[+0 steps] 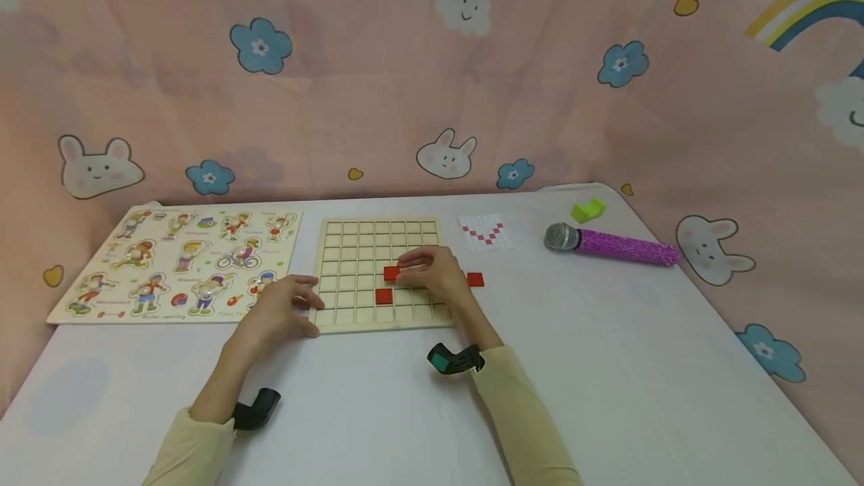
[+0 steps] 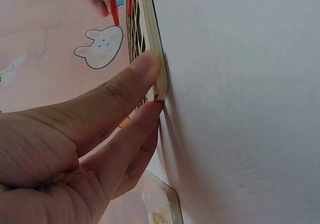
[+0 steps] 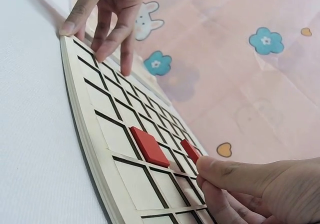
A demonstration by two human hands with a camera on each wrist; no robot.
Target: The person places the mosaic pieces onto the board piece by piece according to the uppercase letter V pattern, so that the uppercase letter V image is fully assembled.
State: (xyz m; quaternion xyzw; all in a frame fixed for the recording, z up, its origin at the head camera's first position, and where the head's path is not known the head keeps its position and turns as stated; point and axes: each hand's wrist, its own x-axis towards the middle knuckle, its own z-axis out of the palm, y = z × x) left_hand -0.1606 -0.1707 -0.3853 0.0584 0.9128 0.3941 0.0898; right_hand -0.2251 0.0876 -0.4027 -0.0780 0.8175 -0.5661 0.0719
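A pale wooden grid board (image 1: 351, 261) lies flat on the white table. My left hand (image 1: 280, 310) holds its near left corner, with the thumb (image 2: 145, 66) on the near edge and the fingers along the left side. Over the middle of the grid, my right hand (image 1: 435, 276) pinches a red square tile (image 3: 190, 150) between thumb and fingers; the tile is tilted, close over a cell. Another red tile (image 1: 383, 296) sits in a cell just nearer to me. A third red tile (image 1: 475, 280) shows right of the board, partly behind the right hand.
Behind the board's right side lies a pattern card (image 1: 484, 232) with red squares in a V. A purple glittery microphone (image 1: 617, 244) and a lime-green piece (image 1: 588, 210) lie farther right. At left is a picture puzzle board (image 1: 162, 261). A pink printed curtain (image 1: 351, 96) hangs behind.
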